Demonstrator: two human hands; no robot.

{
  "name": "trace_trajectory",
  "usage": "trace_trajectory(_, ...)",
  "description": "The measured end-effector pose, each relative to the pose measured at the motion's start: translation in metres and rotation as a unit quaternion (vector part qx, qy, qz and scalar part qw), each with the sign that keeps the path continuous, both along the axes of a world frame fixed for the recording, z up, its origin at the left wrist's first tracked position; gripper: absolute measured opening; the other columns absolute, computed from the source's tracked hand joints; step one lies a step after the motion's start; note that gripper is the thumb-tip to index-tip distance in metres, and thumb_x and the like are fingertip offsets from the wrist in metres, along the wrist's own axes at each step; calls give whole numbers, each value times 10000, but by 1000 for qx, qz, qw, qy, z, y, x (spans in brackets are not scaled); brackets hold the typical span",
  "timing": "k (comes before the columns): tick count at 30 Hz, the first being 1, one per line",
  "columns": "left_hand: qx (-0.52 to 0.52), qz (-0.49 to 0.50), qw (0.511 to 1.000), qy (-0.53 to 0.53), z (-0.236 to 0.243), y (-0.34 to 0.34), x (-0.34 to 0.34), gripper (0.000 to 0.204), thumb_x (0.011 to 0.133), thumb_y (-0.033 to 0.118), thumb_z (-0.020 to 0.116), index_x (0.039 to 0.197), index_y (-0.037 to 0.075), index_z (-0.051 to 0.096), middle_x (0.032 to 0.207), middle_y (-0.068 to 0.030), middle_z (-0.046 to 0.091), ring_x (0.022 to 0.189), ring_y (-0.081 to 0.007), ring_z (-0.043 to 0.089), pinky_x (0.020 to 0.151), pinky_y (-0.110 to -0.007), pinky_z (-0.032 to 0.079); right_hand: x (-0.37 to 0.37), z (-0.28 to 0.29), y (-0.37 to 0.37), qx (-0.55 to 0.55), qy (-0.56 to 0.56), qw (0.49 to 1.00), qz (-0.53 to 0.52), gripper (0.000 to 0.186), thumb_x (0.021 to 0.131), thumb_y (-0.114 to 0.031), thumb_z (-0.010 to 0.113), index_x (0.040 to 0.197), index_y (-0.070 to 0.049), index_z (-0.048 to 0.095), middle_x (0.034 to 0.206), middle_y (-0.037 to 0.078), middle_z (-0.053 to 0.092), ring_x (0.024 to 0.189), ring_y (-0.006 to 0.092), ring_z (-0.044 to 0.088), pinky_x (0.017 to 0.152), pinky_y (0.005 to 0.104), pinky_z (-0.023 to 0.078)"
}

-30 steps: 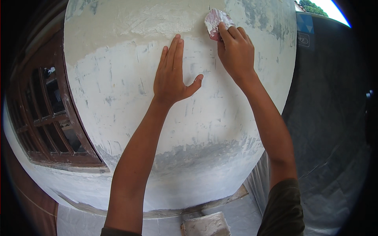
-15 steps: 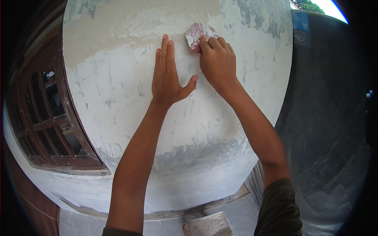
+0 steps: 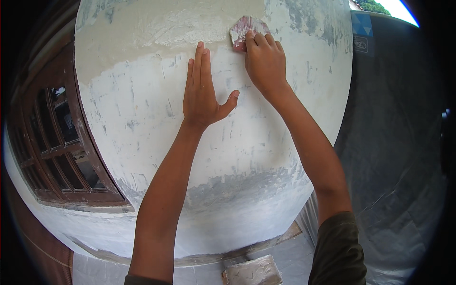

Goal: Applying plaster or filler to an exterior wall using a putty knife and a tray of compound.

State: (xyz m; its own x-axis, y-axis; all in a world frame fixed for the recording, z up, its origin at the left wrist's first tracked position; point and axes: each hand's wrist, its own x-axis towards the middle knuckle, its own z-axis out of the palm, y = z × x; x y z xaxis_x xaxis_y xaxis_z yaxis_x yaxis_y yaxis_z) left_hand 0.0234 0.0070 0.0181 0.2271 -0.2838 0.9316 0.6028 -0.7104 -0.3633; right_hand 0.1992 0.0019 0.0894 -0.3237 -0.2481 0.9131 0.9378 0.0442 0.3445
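My left hand [image 3: 203,95] rests flat against the white, patchy wall [image 3: 223,137], its fingers pointing up and its thumb spread out, just below a band of smeared beige putty [image 3: 180,26]. Up and to the right of it, my right hand [image 3: 264,64] grips a pinkish, putty-smeared flat scraper [image 3: 242,26] pressed to the wall at the right end of that band. The scraper's lower part is hidden behind my fingers.
A brown wooden window [image 3: 71,180] with small panes is on the left. A dark plastic sheet [image 3: 394,142] hangs at the right. Below, a putty-covered block or container [image 3: 251,270] lies on grey floor covering [image 3: 109,270] beside the wall's foot. Green foliage shows at top right.
My right hand and scraper moved down and left, then slightly back up since half a second ago. My left hand shifted slightly left from a second ago and stays on the wall.
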Motion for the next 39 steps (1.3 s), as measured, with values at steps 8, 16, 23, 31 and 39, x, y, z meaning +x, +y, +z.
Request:
trace_trajectory(8, -6, -6, 1000, 3, -1, -4, 2, 982, 845, 296, 693, 1571, -44, 125, 1618, -320, 191, 1487, -490, 246, 1197, -590, 219, 13, -4, -16, 21, 13, 996, 90, 288, 803, -55, 685, 1084, 8, 700, 838, 70, 644, 832, 246, 624, 712, 372, 495)
trace_trajectory(16, 1, 2, 1000, -2, -1, -3, 0, 983, 845, 297, 696, 1568, -50, 128, 1619, -318, 190, 1483, -493, 250, 1197, -576, 231, 6, 8, 4, 16, -21, 1000, 16, 350, 778, -20, 619, 1115, 52, 684, 902, 90, 654, 873, 247, 623, 737, 370, 475)
trace_trajectory(23, -1, -21, 1000, 3, 0, -2, 0, 984, 842, 290, 694, 1568, -56, 126, 1608, -337, 192, 1468, -511, 257, 1189, -557, 259, 3, -20, -16, 2, -58, 993, 106, 320, 783, -18, 643, 1095, 33, 691, 818, 61, 606, 792, 231, 598, 705, 363, 469)
trace_trajectory(31, 2, 5, 1000, 4, 0, -3, 5, 975, 850, 307, 684, 1567, -53, 131, 1609, -324, 200, 1470, -504, 260, 1194, -563, 247, 17, 45, 4, 59, -7, 998, 25, 321, 796, -44, 684, 1115, -15, 668, 864, 75, 648, 879, 268, 651, 768, 390, 524)
trace_trajectory(39, 17, 10, 1000, -17, -2, 2, -2, 1034, 773, 330, 749, 1548, -63, 188, 1601, -310, 249, 1494, -438, 282, 1193, -578, 259, -7, -27, -18, -18, -72, 993, 91, 352, 782, -29, 639, 1126, 35, 678, 828, 69, 619, 815, 234, 613, 711, 355, 487)
